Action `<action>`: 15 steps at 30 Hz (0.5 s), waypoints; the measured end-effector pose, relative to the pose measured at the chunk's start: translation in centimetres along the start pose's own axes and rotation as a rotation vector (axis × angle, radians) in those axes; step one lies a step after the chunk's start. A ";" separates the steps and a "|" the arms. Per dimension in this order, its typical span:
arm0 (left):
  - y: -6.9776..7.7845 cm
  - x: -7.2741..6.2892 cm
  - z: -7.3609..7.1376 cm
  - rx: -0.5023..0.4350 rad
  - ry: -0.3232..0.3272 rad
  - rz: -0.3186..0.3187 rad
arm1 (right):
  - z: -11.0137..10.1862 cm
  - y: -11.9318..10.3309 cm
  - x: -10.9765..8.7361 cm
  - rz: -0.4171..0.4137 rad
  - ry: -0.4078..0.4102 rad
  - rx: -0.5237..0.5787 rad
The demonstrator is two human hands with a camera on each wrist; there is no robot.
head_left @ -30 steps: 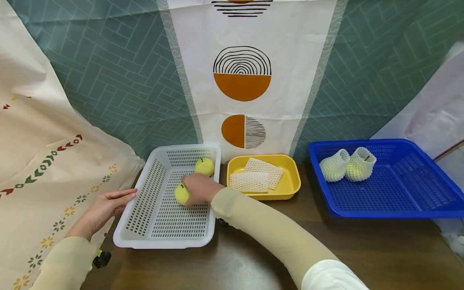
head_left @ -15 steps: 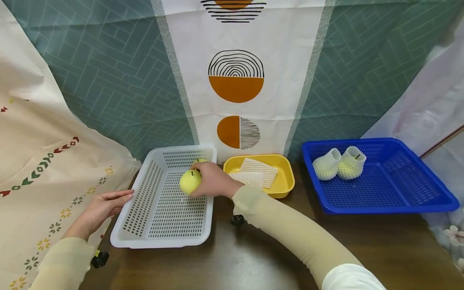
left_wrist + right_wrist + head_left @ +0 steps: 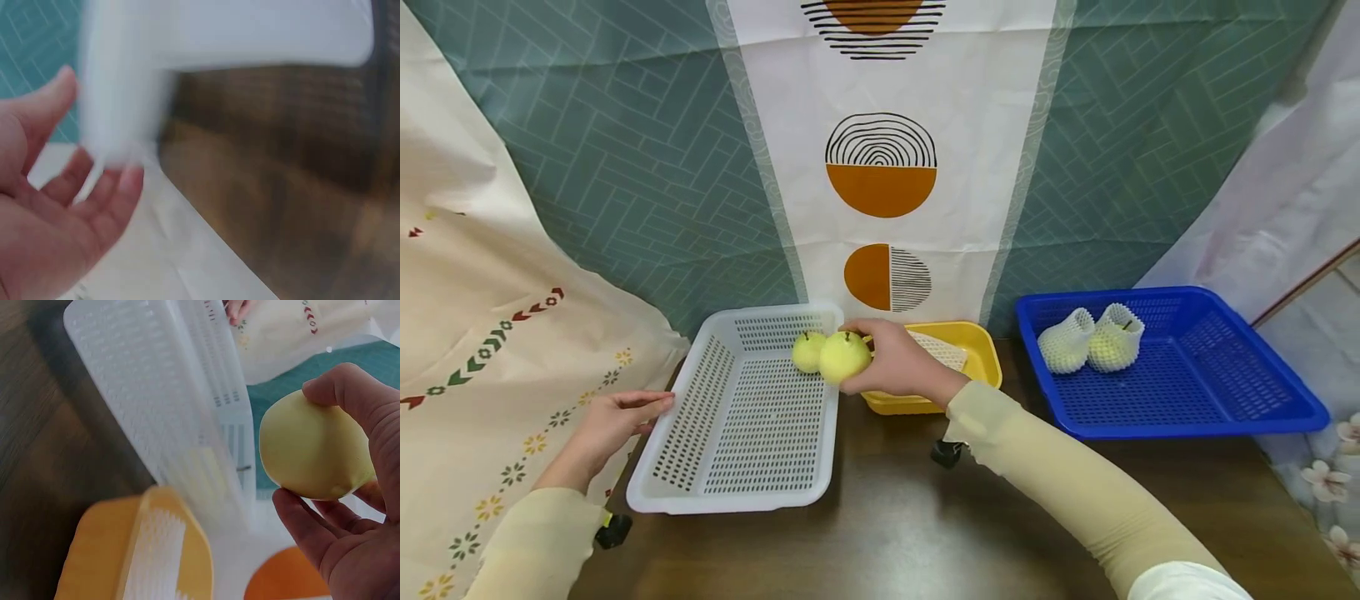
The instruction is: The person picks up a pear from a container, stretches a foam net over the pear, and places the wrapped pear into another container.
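Note:
A round yellow-green pear [image 3: 844,357] with a dark stem is held by my right hand [image 3: 898,360], thumb on one side and fingers on the other [image 3: 315,447]. It is raised over the right rim of the white basket [image 3: 655,492]. Inside that basket, by its right wall, sits a second pear [image 3: 807,352], partly behind the held one. My left hand [image 3: 613,429] holds the basket's left rim; in the left wrist view the thumb and bent fingers [image 3: 115,209] lie at either side of the blurred rim.
Right of the white basket stands a yellow tray [image 3: 988,367] with white foam nets [image 3: 943,350], partly hidden by my right hand. A blue basket [image 3: 1187,417] farther right holds two pears in foam nets [image 3: 1112,342]. A patterned cloth hangs behind the dark table [image 3: 880,533].
My right hand has lifted the pear from the white basket's floor and carried it right, to the basket's right rim. The left hand has stayed at the left rim.

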State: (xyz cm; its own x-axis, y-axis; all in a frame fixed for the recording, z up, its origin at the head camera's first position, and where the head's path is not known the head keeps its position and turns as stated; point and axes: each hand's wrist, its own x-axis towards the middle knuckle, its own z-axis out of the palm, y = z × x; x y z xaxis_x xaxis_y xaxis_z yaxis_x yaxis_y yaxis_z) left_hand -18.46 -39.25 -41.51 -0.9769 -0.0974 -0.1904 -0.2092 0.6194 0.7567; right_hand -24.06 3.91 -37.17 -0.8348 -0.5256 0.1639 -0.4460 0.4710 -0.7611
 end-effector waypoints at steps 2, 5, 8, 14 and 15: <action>1.3 -0.3 0.3 0.075 0.075 0.000 | -0.7 0.3 -0.6 0.000 0.005 -0.003; 3.6 -0.8 0.8 0.140 0.178 0.008 | -1.7 0.7 -1.6 0.005 0.014 -0.012; 6.4 -1.5 1.8 0.128 0.228 0.048 | -2.6 0.9 -2.5 0.012 0.033 -0.021; 12.0 -3.1 5.3 0.139 0.298 0.315 | -4.0 1.3 -4.1 0.054 0.042 -0.059; 12.9 -3.4 5.9 0.147 0.300 0.362 | -4.2 1.3 -4.3 0.062 0.039 -0.065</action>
State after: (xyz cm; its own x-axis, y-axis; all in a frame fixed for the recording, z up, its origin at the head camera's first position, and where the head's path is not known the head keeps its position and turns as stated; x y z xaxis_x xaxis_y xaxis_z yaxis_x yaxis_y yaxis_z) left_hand -17.62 -26.29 -34.80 -0.9597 -0.0621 0.2739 0.1338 0.7564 0.6402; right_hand -22.42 9.73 -36.27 -0.8728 -0.4666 0.1430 -0.4121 0.5476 -0.7282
